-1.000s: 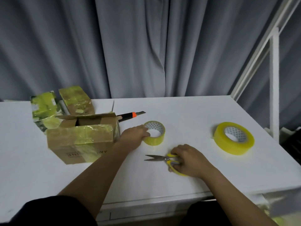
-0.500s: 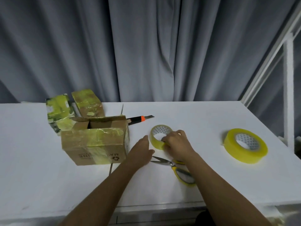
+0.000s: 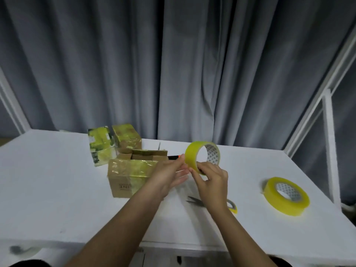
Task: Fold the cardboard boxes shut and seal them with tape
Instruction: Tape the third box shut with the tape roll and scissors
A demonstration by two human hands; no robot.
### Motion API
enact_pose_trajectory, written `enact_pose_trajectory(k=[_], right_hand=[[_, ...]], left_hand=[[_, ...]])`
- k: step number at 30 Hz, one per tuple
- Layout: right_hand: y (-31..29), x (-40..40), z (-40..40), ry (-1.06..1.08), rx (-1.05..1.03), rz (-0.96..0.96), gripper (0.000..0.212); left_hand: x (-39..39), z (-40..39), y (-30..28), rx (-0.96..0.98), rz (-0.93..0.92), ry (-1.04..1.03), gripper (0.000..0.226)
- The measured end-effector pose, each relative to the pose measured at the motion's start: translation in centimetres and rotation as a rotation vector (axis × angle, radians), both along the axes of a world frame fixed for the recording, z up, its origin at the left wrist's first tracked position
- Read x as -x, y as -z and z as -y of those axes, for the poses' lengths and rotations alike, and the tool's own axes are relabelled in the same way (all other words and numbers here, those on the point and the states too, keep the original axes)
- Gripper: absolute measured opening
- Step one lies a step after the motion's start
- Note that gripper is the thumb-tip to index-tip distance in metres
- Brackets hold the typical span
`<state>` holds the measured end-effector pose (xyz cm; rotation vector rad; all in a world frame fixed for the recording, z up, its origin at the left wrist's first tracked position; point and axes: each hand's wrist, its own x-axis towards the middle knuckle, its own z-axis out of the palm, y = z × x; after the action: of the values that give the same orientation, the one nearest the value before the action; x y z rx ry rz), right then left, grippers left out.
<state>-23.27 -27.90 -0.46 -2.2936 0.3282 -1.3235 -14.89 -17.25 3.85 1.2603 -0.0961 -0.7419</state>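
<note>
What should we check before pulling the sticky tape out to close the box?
1. Small tape roll lifted off the table: ok.
2. Both hands on it, right hand gripping, left hand at its edge: ok.
3. Loose tape end found: cannot tell.
4. Open box flaps folded shut: not ok.
5. Scissors within reach: ok.

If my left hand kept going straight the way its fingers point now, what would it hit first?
Most likely the small yellow tape roll held up by the right hand. The left hand points up and right, its fingertips already at the roll's near rim. Depth is unclear, so contact can't be confirmed.
</note>
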Motion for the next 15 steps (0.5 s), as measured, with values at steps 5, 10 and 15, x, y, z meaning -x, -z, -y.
enact_pose_trajectory(k=[5, 10, 15], right_hand=[[-3.1, 0.6, -3.1, 0.038, 0.247, -0.039, 0.009], [-5.3, 1.8, -5.2, -0.154, 0.281, 0.01, 0.014], [-8.1, 1.7, -6.8, -0.233, 0.004, -0.134, 0.04]], left_hand=[[0.5, -3.0, -3.0, 0.007, -0.024, -0.026, 0.005], [-0.5, -6.0, -5.8, -0.158, 0.458, -0.247, 0.017], [-1.4, -10.0, -7.8, -0.507, 1.004, -0.239, 0.023]])
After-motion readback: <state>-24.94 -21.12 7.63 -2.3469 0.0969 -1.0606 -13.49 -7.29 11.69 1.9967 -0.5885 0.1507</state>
